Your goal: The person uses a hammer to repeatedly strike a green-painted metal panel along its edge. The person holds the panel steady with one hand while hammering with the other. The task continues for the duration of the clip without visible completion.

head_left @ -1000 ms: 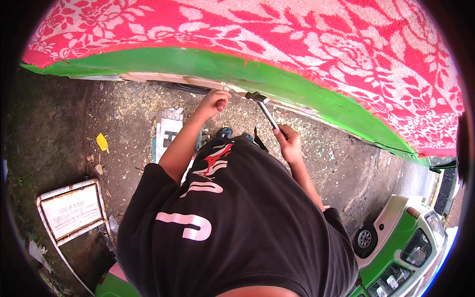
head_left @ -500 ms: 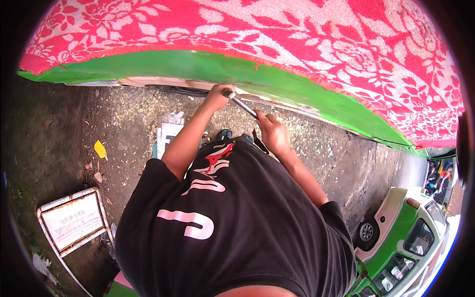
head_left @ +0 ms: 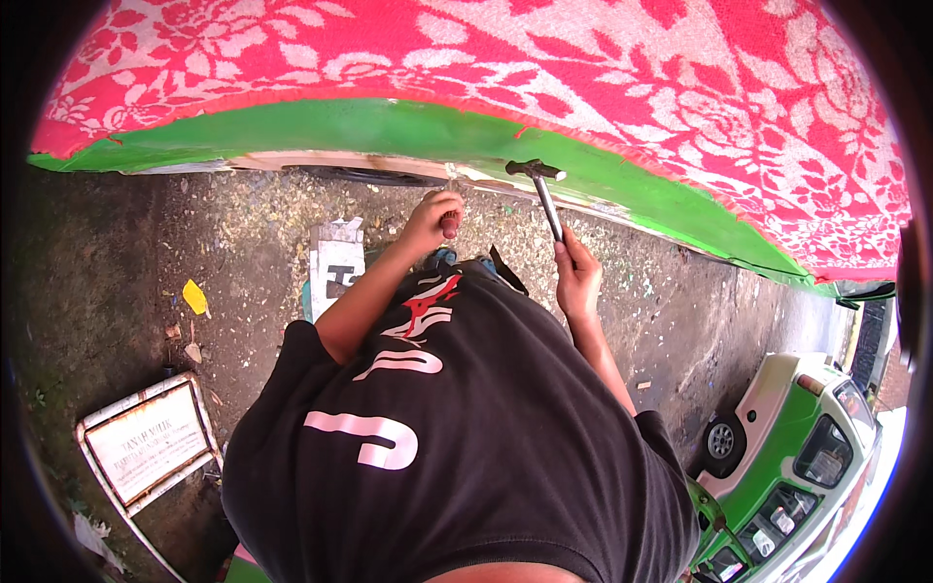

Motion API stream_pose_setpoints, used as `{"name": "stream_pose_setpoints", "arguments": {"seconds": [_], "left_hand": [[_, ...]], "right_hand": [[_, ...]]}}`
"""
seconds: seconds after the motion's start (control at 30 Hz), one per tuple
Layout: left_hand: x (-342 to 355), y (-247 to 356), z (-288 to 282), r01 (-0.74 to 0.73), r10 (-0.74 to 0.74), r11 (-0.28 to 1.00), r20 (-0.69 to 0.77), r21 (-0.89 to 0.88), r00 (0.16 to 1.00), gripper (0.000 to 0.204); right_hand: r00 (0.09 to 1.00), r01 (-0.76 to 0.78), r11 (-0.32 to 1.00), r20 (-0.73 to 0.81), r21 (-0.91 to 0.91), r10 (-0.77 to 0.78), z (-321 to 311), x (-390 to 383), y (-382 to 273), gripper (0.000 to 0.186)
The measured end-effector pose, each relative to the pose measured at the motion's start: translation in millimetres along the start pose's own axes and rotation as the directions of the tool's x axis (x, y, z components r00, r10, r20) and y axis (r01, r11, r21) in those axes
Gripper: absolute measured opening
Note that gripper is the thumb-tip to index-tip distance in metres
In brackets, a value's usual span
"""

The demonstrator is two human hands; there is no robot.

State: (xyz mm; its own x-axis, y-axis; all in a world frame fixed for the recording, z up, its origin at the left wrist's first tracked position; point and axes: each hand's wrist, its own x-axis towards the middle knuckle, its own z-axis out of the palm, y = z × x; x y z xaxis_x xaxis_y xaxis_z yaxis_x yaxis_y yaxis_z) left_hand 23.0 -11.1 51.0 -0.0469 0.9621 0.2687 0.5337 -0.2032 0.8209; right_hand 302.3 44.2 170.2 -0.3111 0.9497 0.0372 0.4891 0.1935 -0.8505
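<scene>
My right hand [head_left: 579, 279] is closed round the lower handle of a hammer [head_left: 546, 202]. The hammer's dark head is raised, in view against the green painted panel [head_left: 428, 129]. My left hand [head_left: 425, 225] is wrapped round a hand tool with a reddish-brown handle [head_left: 449, 225]. A thin blade seems to point from it toward the panel's lower edge; whether it is a chisel or a screwdriver I cannot tell. Along that lower edge [head_left: 321, 160] the paint is gone and a bare, pale strip shows. Hammer and hand tool are apart.
Red and pale floral cloth [head_left: 622, 68] covers the top of the green panel. Pale chips litter the ground [head_left: 258, 219]. A whitish box [head_left: 335, 248] stands by my left forearm, with a framed sign [head_left: 151, 442] farther left. Behind right is a green and white van [head_left: 777, 466].
My right hand has swung the hammer up and right, away from my left hand. My left hand has dropped slightly, and the reddish-brown handle now shows.
</scene>
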Motion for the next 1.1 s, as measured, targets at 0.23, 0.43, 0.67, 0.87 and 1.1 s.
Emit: {"name": "stream_pose_setpoints", "arguments": {"seconds": [0.23,0.43,0.67,0.87,1.1], "left_hand": [[5,-5,2,0.010,-0.009,1.000,-0.091,0.010,0.996,0.024],[14,3,7,0.030,-0.022,0.993,-0.071,0.110,0.997,0.021],[42,20,10,0.164,-0.173,0.969,0.032,0.186,0.984,0.012],[61,10,7,0.266,-0.269,0.962,0.031,0.066,0.963,0.006],[18,-28,-3,0.255,-0.252,0.967,0.085,-0.023,0.964,0.009]], "right_hand": [[0.997,-0.054,0.998,0.045,-0.017,0.054,2,-7,-9,0.031],[0.996,-0.062,0.997,0.068,-0.052,0.066,0,-5,-15,0.031],[0.990,0.125,0.990,0.078,-0.071,-0.119,-5,-6,-12,0.033],[0.919,0.384,0.894,0.191,-0.232,-0.345,6,-12,5,0.039],[0.957,0.290,0.957,0.007,0.016,-0.290,1,-15,4,0.040]]}}
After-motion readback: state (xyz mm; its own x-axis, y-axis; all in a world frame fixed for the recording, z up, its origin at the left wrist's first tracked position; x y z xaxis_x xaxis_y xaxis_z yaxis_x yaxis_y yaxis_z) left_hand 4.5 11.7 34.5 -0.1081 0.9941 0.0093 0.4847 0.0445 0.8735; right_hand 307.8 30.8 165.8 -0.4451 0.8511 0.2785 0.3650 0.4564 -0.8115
